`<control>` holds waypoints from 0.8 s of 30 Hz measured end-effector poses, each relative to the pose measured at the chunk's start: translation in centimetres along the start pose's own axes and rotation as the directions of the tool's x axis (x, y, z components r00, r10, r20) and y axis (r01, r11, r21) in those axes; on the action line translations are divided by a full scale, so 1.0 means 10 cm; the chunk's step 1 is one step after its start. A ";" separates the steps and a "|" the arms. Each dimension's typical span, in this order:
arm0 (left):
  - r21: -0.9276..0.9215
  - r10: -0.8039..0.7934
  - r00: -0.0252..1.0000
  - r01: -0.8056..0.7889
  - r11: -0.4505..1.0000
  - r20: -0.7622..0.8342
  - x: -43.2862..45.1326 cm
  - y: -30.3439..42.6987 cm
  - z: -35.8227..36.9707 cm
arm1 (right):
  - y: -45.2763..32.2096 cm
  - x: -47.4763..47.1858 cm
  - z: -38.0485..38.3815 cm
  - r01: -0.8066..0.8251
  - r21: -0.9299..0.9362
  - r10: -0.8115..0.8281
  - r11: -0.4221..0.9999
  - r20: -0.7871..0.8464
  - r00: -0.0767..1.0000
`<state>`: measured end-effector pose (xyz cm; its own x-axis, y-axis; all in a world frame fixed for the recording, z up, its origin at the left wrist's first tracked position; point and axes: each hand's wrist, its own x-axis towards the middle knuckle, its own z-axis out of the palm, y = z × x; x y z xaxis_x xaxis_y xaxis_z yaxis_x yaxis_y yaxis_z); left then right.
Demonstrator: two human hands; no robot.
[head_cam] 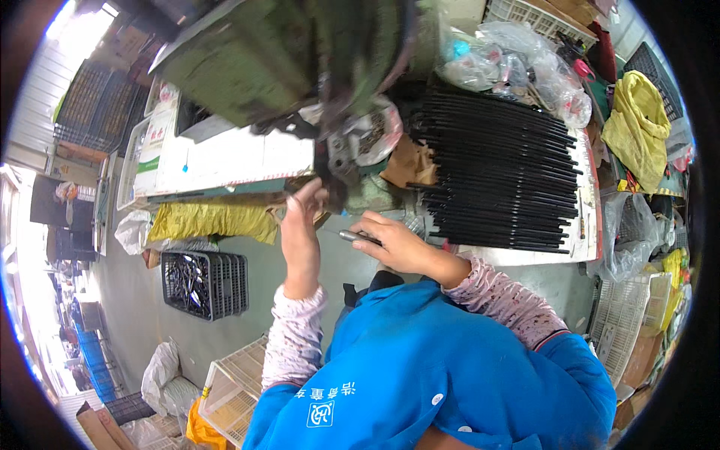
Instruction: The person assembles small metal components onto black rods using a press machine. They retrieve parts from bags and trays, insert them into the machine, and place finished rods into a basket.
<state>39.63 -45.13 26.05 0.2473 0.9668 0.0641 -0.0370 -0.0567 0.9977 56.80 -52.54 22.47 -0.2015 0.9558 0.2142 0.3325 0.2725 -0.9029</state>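
Note:
My right hand (400, 243) is closed around a small grey metal tool (360, 238) with a rounded body and thin tip, pointing left. My left hand (302, 230) is raised just below the working head of a green machine (247, 62). Its fingertips are blurred against dark parts there, and whether they hold anything cannot be told. A dark metal fixture (339, 154) of the machine stands between and above my hands. Beside it lies a clear plastic bag (392, 125) of small metal pieces. To the right, many thin black rods (495, 174) lie side by side in a wide stack.
A white-covered bench (247, 154) extends left, with a yellow sack (214, 219) beneath it. On the floor stands a black plastic crate (229, 284) of dark parts. Brown paper (412, 160) touches the rods. Plastic bags (523, 62) sit behind them. A white crate (233, 388) is at lower left.

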 end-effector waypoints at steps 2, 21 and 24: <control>-0.127 -0.006 0.995 0.019 0.992 0.097 0.12 0.15 -0.22 | -0.19 0.01 0.15 0.045 -0.076 -0.041 0.996 0.049 0.998; -0.058 -0.190 0.877 0.239 0.969 0.442 -0.12 -0.13 -0.36 | -0.48 -0.13 0.55 0.043 -0.229 -0.032 0.972 0.053 0.998; -0.074 -0.201 0.868 0.262 0.962 0.454 -0.15 -0.20 -0.37 | -0.47 -0.18 0.59 0.017 -0.267 -0.001 0.964 0.061 0.998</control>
<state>35.73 -45.54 23.88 0.6620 0.7372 -0.1353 -0.0423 0.2169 0.9753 50.21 -56.19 24.13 -0.2576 0.9469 0.1922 0.5627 0.3087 -0.7668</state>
